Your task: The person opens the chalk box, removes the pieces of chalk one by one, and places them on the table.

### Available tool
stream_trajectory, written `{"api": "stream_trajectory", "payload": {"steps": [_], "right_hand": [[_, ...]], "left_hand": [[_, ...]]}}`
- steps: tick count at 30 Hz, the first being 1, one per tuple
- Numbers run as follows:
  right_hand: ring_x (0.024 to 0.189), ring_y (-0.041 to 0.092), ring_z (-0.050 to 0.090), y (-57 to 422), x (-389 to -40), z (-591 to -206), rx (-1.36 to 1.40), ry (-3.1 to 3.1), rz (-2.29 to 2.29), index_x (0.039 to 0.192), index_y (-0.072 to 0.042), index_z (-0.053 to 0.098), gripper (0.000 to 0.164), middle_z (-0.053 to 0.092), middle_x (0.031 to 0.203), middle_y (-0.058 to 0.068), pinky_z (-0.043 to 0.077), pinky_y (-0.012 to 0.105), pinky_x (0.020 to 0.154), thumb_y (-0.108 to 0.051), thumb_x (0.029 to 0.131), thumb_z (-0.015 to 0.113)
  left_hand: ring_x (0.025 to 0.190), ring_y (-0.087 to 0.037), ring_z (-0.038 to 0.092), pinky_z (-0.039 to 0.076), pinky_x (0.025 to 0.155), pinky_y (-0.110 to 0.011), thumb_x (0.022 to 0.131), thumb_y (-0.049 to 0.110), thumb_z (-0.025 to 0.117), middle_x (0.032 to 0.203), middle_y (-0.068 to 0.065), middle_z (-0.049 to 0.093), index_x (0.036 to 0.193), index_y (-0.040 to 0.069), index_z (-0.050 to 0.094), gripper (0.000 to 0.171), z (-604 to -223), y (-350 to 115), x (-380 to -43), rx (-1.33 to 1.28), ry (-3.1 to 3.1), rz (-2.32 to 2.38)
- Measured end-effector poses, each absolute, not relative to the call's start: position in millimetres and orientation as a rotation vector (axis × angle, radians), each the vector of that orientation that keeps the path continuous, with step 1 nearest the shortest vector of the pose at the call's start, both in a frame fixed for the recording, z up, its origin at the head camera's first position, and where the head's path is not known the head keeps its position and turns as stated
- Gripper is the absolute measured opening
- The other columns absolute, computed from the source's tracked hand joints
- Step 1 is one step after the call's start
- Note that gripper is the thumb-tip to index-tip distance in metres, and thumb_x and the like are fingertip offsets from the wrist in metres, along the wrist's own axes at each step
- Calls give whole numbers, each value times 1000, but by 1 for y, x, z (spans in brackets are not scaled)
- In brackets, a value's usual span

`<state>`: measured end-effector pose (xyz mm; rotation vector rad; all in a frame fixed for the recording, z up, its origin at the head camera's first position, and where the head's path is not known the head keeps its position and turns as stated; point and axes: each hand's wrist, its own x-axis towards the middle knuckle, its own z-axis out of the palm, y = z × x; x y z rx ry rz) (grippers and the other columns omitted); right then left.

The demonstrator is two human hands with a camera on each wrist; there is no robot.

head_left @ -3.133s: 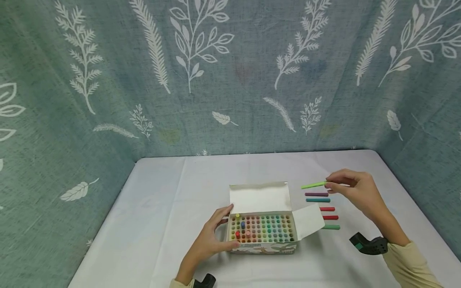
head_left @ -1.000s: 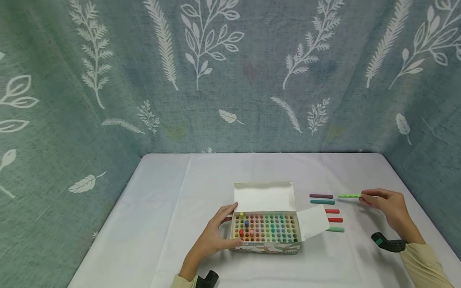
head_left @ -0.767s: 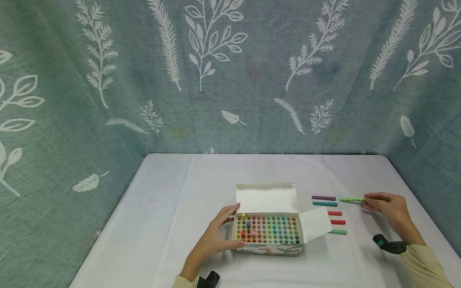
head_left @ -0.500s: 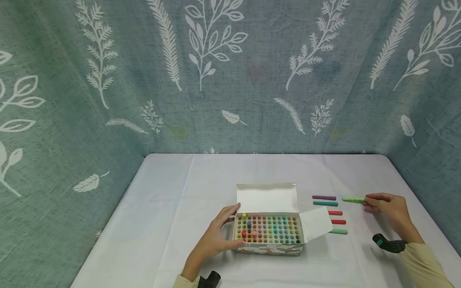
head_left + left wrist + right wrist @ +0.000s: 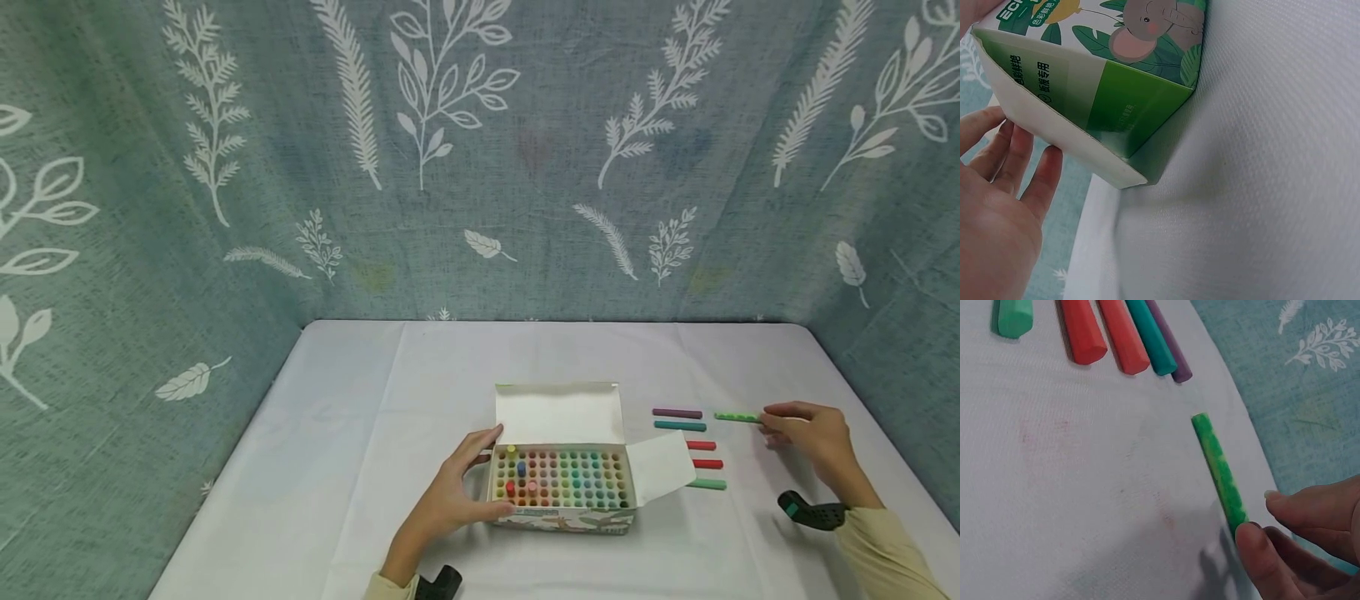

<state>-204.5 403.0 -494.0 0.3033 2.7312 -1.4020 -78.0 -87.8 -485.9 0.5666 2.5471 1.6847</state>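
Note:
My left hand [image 5: 446,496] holds the left end of an open chalk box [image 5: 562,520], thumb at the front corner and fingers at the back. In the left wrist view the fingers lie behind the box's side flap [image 5: 1066,134]. Inside, a hole grid has yellow [image 5: 512,449], blue [image 5: 521,469], red [image 5: 510,487] and pink chalk [image 5: 532,487] sticking up. My right hand [image 5: 813,433] pinches the near end of a mottled green chalk [image 5: 1221,475] low over the cloth. Its thumb touches the stick, while the index fingertip stands apart in the right wrist view.
Right of the box lie a purple chalk [image 5: 677,413], a teal chalk [image 5: 679,426], two red chalks [image 5: 707,464] and a pale green chalk [image 5: 708,484]. The box's right flap [image 5: 663,467] overhangs some of them. A curtain [image 5: 480,167] borders the white-covered table [image 5: 337,467].
My right hand has moved right and down with the green chalk, from above the row to the right of it. The chalk has turned, showing different mottling. My left hand stays at the box.

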Motion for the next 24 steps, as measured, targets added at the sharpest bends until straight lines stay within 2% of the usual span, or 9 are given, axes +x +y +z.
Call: {"api": "stream_trajectory", "payload": {"steps": [3, 8, 15, 24], "right_hand": [[66, 15, 66, 402, -202, -489, 298, 2771, -1369, 118, 12, 58, 47, 63, 105, 26, 51, 25, 53, -26, 91, 63], [69, 15, 65, 399, -199, -478, 143, 2864, -1358, 114, 11, 61, 43, 57, 114, 29, 54, 26, 56, -25, 91, 64], [73, 9, 63, 387, -192, -454, -137, 2917, -1367, 111, 8, 64, 37, 60, 110, 26, 56, 25, 57, -24, 92, 63], [69, 13, 64, 363, -181, -419, -333, 2947, -1284, 108, 1, 66, 31, 66, 102, 21, 52, 26, 59, -25, 92, 64]], "left_hand": [[132, -19, 35, 37, 105, -45, 74, 22, 83, 145, 5, 34, 149, 26, 31, 92, -486, -87, -79, 575, 2541, 1685], [132, -20, 35, 37, 104, -49, 73, 16, 84, 146, 1, 35, 149, 21, 31, 93, -481, -86, -78, 562, 2543, 1688], [132, -28, 36, 36, 103, -54, 73, 12, 83, 145, -11, 35, 148, 7, 32, 91, -454, -81, -70, 540, 2525, 1703], [132, -25, 35, 36, 105, -50, 73, 13, 83, 146, -8, 35, 148, 11, 32, 91, -456, -81, -70, 519, 2522, 1688]]}}
